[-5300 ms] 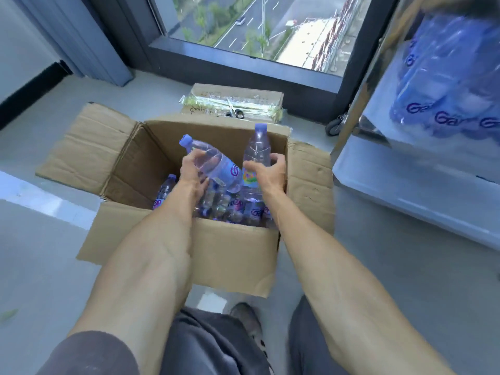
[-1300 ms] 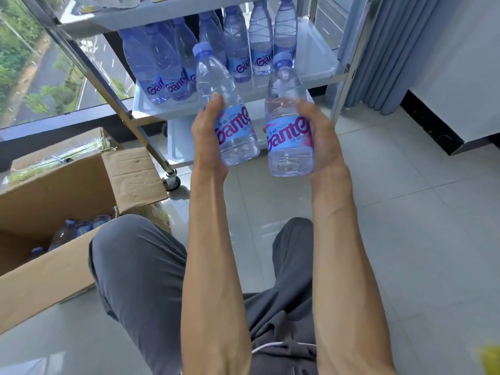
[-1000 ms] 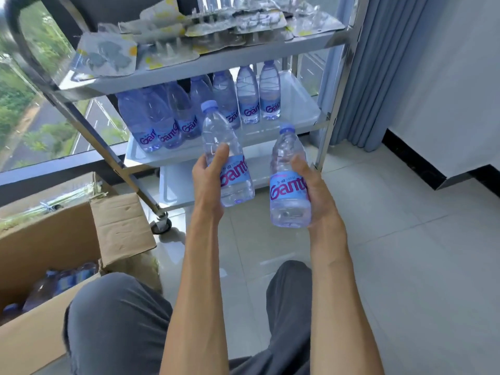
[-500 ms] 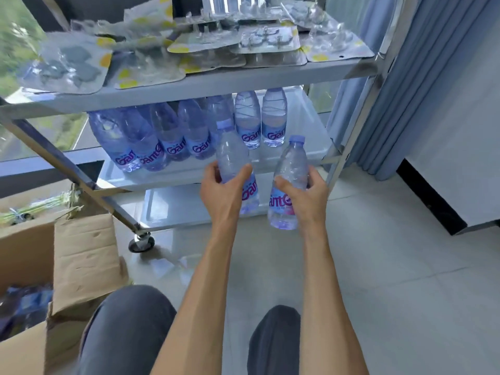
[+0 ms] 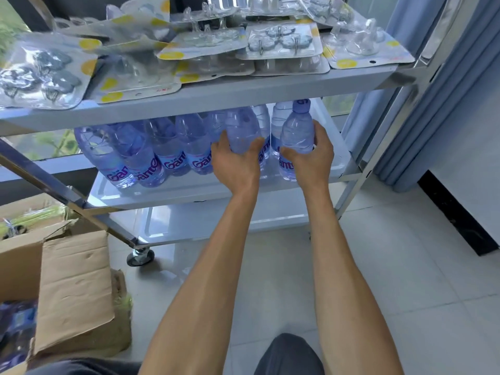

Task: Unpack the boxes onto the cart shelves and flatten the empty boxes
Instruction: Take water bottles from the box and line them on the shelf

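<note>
the left hand (image 5: 234,161) is curled round the body of a water bottle (image 5: 241,131), fingers and thumb wrapped on either side, holding it upright over the middle shelf (image 5: 173,189) of the cart. just beside it the right hand (image 5: 311,158) grips a second bottle (image 5: 297,136) the same way, its blue cap (image 5: 301,105) close under the top shelf (image 5: 205,97). both bottles sit at the right end of a row of labelled bottles (image 5: 151,155) already standing on that shelf. blister packs of hooks (image 5: 282,43) lie piled on the top shelf. the bottom shelf (image 5: 194,226) sits bare above a caster (image 5: 140,257). to the left, an open cardboard box (image 5: 73,290) stands on the tiled floor, with more bottles dimly visible inside.
</note>
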Available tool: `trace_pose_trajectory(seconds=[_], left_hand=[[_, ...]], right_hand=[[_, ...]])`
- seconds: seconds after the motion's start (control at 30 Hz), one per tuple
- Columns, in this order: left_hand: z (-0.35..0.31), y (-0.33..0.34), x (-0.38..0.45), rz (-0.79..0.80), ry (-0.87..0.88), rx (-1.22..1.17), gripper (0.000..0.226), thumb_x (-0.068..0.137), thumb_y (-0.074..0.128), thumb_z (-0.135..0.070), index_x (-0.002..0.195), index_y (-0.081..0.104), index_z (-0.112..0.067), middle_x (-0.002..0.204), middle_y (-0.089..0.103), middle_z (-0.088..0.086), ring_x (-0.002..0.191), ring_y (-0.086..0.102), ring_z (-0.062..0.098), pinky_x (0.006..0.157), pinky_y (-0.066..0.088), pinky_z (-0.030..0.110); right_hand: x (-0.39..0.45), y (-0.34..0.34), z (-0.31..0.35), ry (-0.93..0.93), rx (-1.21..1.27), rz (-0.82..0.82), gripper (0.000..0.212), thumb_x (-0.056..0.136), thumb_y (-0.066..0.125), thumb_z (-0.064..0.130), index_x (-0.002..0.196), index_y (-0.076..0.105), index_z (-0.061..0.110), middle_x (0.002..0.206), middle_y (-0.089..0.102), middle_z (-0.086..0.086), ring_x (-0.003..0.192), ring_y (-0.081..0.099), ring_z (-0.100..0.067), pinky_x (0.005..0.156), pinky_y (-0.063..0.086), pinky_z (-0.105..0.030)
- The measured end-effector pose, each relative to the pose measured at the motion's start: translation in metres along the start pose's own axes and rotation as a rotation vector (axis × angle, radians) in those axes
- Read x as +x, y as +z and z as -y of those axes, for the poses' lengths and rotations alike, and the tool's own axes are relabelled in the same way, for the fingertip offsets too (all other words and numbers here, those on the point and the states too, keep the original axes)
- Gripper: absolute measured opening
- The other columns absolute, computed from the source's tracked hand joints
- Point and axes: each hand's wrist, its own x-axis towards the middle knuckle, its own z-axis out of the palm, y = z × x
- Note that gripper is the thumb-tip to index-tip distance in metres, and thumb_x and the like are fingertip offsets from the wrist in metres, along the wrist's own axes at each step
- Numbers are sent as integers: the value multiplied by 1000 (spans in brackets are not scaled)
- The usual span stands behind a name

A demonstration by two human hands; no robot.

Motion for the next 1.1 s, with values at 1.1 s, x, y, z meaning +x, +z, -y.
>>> trace_pose_trajectory(seconds=[1.1], left_hand=[[44, 16, -12, -28, 195, 192, 75, 76, 82, -23, 140, 48, -4, 122, 51, 14, 112, 52, 28, 86, 35, 18]], right_hand=[[3, 22, -50, -13, -13, 31, 72, 83, 77, 9, 145, 40, 7, 140, 54, -5, 125, 55, -17, 104, 47, -24]])
